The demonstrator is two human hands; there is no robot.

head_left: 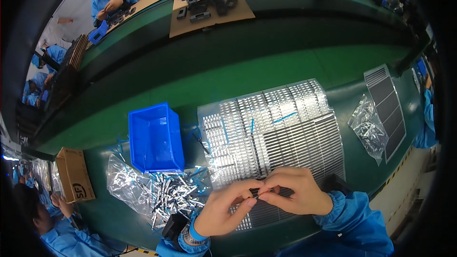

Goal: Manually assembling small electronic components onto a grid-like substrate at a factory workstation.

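My left hand [223,209] and my right hand [297,192] meet fingertip to fingertip above the near edge of a large silver sheet. Both are closed in a pinch around a small dark piece [257,193]; the fingers cover most of it, so its kind does not show. Beneath them, the sheet [290,104] carries rows of small metallic strips, with a dark striped sheet [304,142] on its right part. Two thin blue strips [284,118] lie on top. Left of my left hand is a loose heap of small silver and black strips [173,192].
A blue plastic bin [159,142] stands behind the heap, beside a clear bag [126,183]. Another clear bag [369,128] and a dark-panelled sheet [388,107] lie right. A cardboard box [74,176] sits left. Across, black parts [204,0] cover cardboard; co-workers sit around.
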